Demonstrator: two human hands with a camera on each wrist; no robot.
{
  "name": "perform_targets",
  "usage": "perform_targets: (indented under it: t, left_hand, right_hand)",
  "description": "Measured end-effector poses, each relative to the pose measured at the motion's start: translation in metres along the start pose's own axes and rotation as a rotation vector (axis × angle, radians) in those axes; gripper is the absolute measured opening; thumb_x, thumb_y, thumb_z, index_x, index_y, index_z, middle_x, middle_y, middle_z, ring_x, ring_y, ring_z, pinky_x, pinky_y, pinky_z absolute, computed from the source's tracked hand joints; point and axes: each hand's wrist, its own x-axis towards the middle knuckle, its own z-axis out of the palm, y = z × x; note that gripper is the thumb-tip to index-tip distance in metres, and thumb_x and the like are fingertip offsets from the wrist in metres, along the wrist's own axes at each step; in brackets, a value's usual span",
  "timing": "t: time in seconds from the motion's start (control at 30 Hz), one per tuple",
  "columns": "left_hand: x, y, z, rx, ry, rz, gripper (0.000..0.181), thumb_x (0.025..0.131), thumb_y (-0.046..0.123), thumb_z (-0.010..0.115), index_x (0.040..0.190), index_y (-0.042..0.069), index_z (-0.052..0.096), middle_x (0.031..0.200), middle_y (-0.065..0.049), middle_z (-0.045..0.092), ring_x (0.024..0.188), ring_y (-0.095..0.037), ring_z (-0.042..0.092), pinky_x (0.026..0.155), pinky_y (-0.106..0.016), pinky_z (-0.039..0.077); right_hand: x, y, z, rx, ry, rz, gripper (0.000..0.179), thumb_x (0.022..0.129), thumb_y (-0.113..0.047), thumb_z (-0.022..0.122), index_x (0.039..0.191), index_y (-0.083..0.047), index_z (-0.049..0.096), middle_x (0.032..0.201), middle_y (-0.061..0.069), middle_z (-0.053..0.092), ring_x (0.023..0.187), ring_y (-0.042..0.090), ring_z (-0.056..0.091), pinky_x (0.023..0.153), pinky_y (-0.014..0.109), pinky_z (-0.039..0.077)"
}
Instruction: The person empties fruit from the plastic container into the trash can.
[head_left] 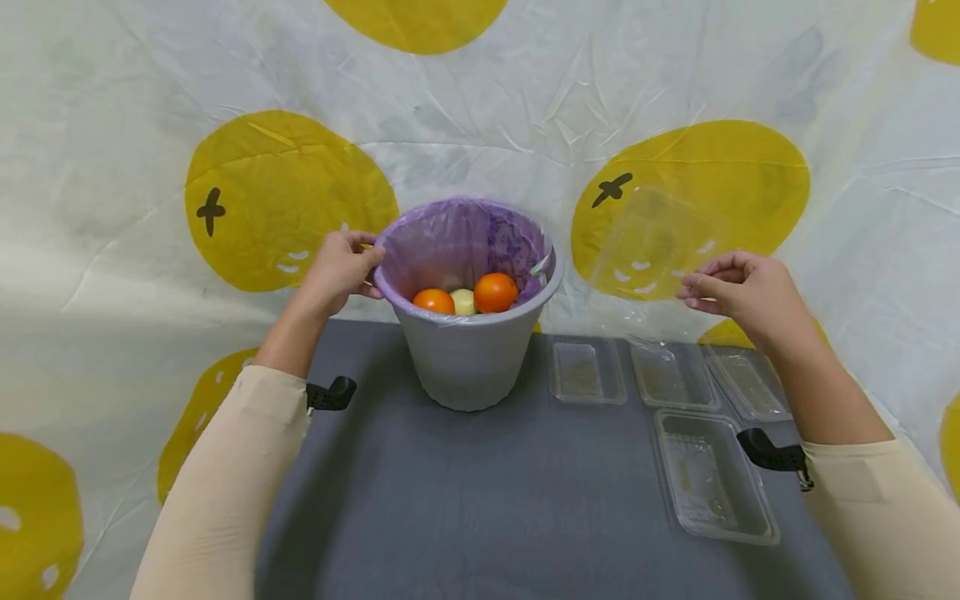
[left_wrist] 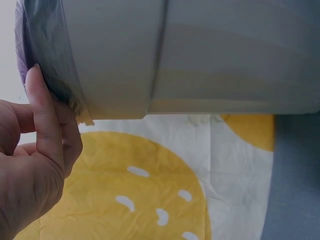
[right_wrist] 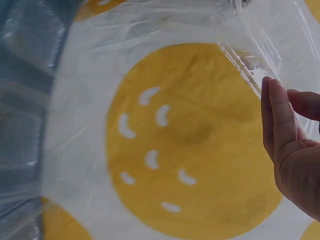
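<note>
A grey bucket (head_left: 471, 367) lined with a purple plastic bag (head_left: 457, 229) stands upright on the table. Inside it lie two orange-red tomatoes (head_left: 496, 292) and a pale round vegetable (head_left: 464, 302) between them; their undersides are hidden by the rim. My left hand (head_left: 341, 268) grips the bucket's left rim over the liner, and the left wrist view shows the fingers (left_wrist: 45, 115) right at that lined edge. Raised at the right, my right hand (head_left: 750, 292) pinches a clear plastic container (head_left: 648, 237) by its edge. Part of this container (right_wrist: 255, 55) shows beyond the fingertips in the right wrist view.
Three clear plastic containers (head_left: 588, 372) are lined up right of the bucket along the back. A larger, deeper clear container (head_left: 712, 479) sits in front of them. The grey-covered table (head_left: 480, 500) meets a white hanging sheet (head_left: 480, 108) with yellow shapes behind.
</note>
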Motion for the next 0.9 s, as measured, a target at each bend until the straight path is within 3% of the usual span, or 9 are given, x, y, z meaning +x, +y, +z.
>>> perform_targets:
  t: [0.27, 0.5, 0.9]
  left_hand:
    - [0.001, 0.003, 0.001, -0.019, 0.002, 0.010, 0.048, 0.107, 0.015, 0.057, 0.149, -0.005, 0.048, 0.120, -0.022, 0.054, 0.069, -0.014, 0.065, 0.056, -0.025, 0.062]
    - [0.001, 0.004, 0.001, -0.017, -0.002, -0.007, 0.049, 0.106, 0.016, 0.058, 0.150, -0.004, 0.048, 0.123, -0.024, 0.055, 0.069, -0.014, 0.066, 0.057, -0.025, 0.062]
    - [0.000, 0.004, 0.002, -0.020, 0.000, -0.019, 0.050, 0.107, 0.017, 0.057, 0.151, -0.003, 0.046, 0.124, -0.023, 0.054, 0.070, -0.015, 0.066, 0.058, -0.026, 0.062]
  right_hand:
    - [-0.013, 0.042, 0.005, -0.284, -0.139, 0.083, 0.037, 0.103, -0.010, 0.064, 0.124, 0.015, 0.047, 0.088, -0.010, 0.075, 0.079, 0.003, 0.075, 0.071, 0.024, 0.064]
    - [-0.024, 0.075, 0.017, -0.333, -0.274, 0.189, 0.037, 0.103, -0.010, 0.064, 0.125, 0.015, 0.048, 0.100, 0.014, 0.075, 0.083, 0.012, 0.076, 0.074, 0.029, 0.065]
    - [-0.039, 0.117, 0.035, -0.293, -0.463, 0.324, 0.023, 0.101, 0.001, 0.060, 0.115, 0.016, 0.051, 0.096, 0.019, 0.073, 0.083, 0.023, 0.076, 0.069, 0.033, 0.065]
